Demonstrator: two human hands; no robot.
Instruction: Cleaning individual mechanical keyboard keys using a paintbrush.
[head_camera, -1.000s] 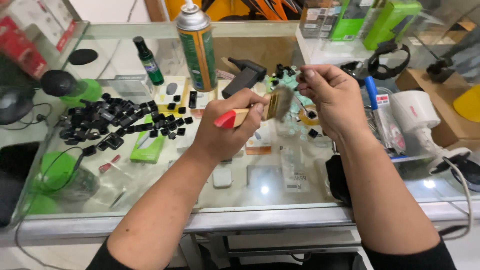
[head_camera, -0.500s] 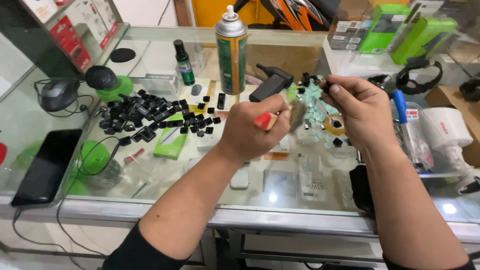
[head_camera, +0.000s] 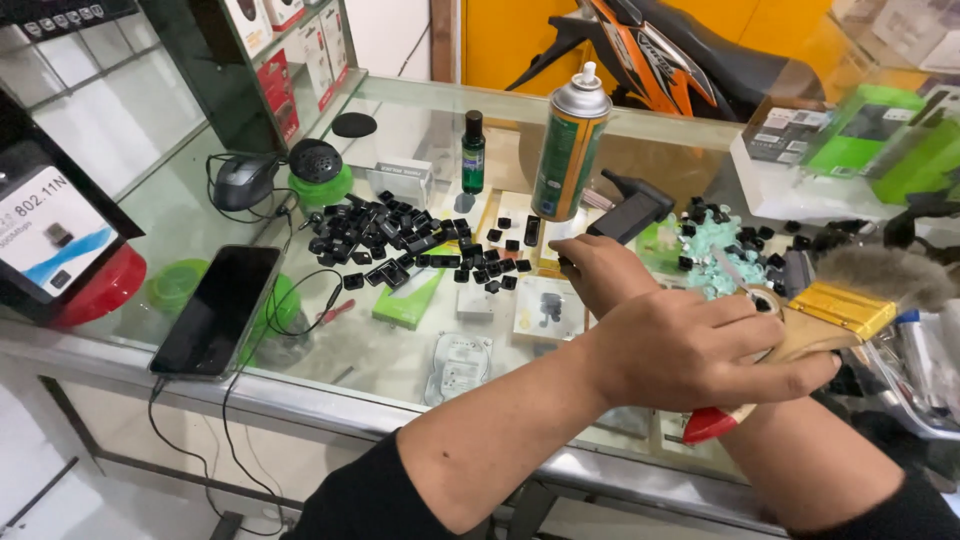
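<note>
**Desk:** What does the frame show, widest first?

**Photographer:** A glass shop counter (head_camera: 330, 350), seen from above. On it are a dark phone (head_camera: 215, 310) on a cable, a tall spray can (head_camera: 570, 150) and a heap of black keycaps (head_camera: 370, 235) spread left of centre.

**Desk:** And the hands?

**Photographer:** They are crossed. The left hand (head_camera: 690, 350) is clenched round a paintbrush (head_camera: 840, 310) with a red-tipped handle and a gold ferrule. The bristles point right, off beyond the counter's clutter. The right hand (head_camera: 600, 270) reaches under that wrist and rests knuckles-up on the glass, just beside stray keycaps near the can.

**Desk:** What changed in the last half second?

**Photographer:** The right hand was raised at the bristles, pinching a small piece. It has since dropped to the counter, and the brush has swung away from it. Brushing has paused. Whether the fingers hold anything now, I cannot tell.
</note>
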